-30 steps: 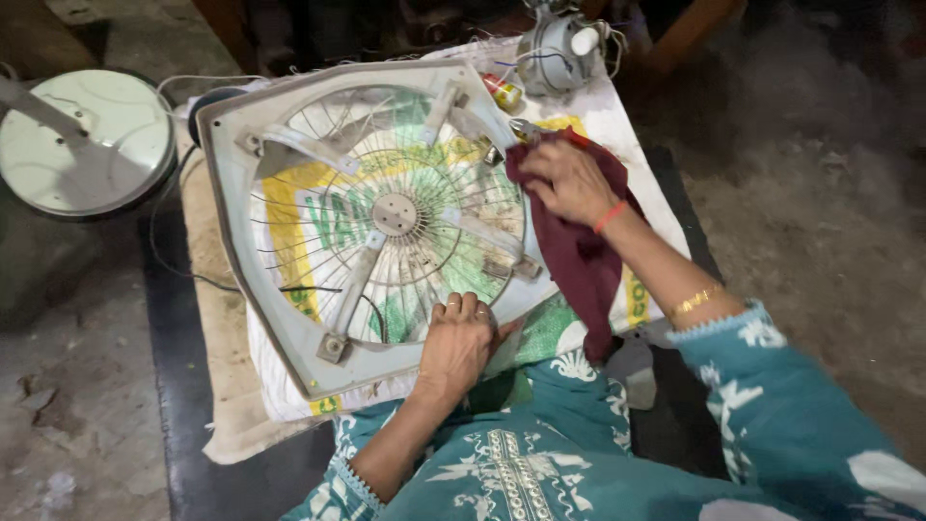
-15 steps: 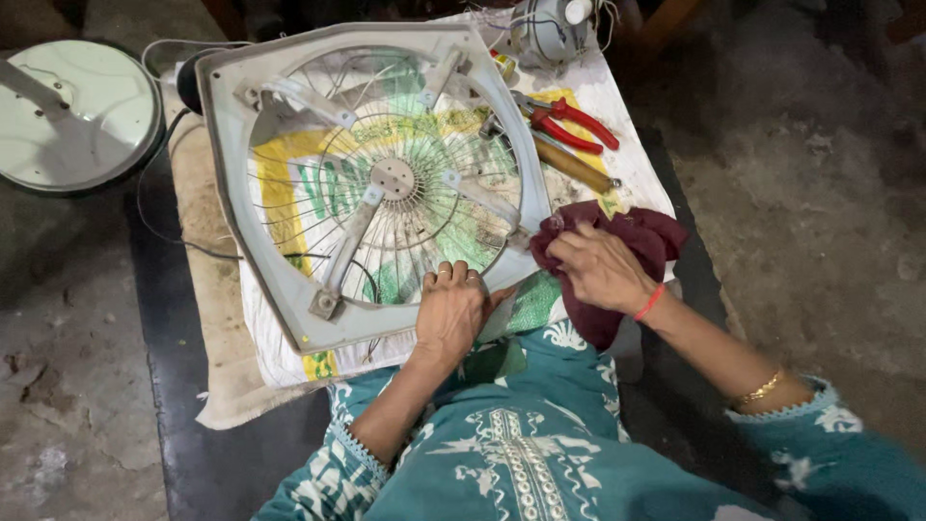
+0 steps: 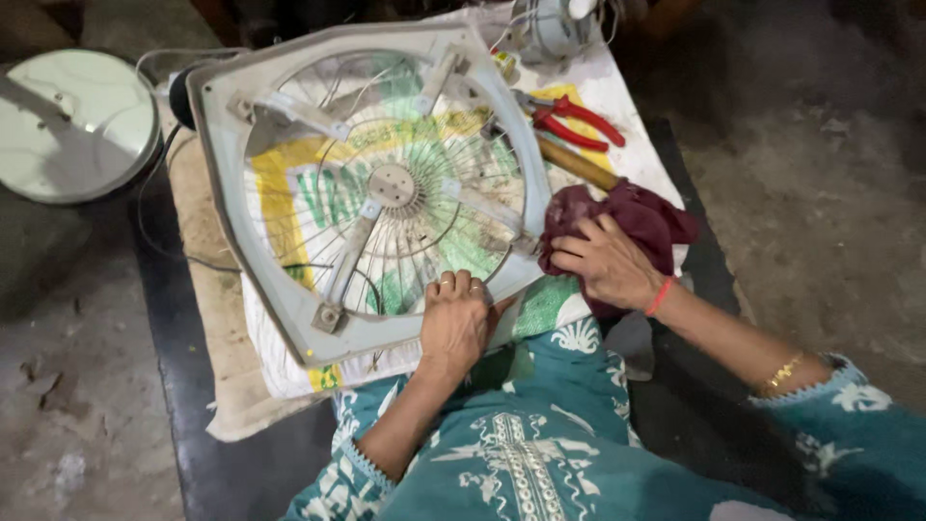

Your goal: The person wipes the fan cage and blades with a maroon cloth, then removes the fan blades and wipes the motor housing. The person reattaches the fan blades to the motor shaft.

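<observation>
A square, dirty white fan frame (image 3: 224, 183) with a round wire grille (image 3: 405, 193) lies tilted on a printed woven sack (image 3: 289, 357). My left hand (image 3: 455, 323) grips the frame's near edge, fingers curled over the rim. My right hand (image 3: 610, 262) presses a dark maroon cloth (image 3: 644, 214) against the frame's right corner.
Red-handled pliers (image 3: 571, 120) and a wooden tool handle (image 3: 577, 164) lie on the sack beyond the cloth. A grey fan motor (image 3: 545, 27) sits at the top edge. A round pale metal cover (image 3: 72, 123) rests on the floor at left. A black cable (image 3: 164, 232) runs by the frame.
My right hand has carried the cloth from the frame's far right side down to its near right corner. The left hand has kept its hold on the near edge.
</observation>
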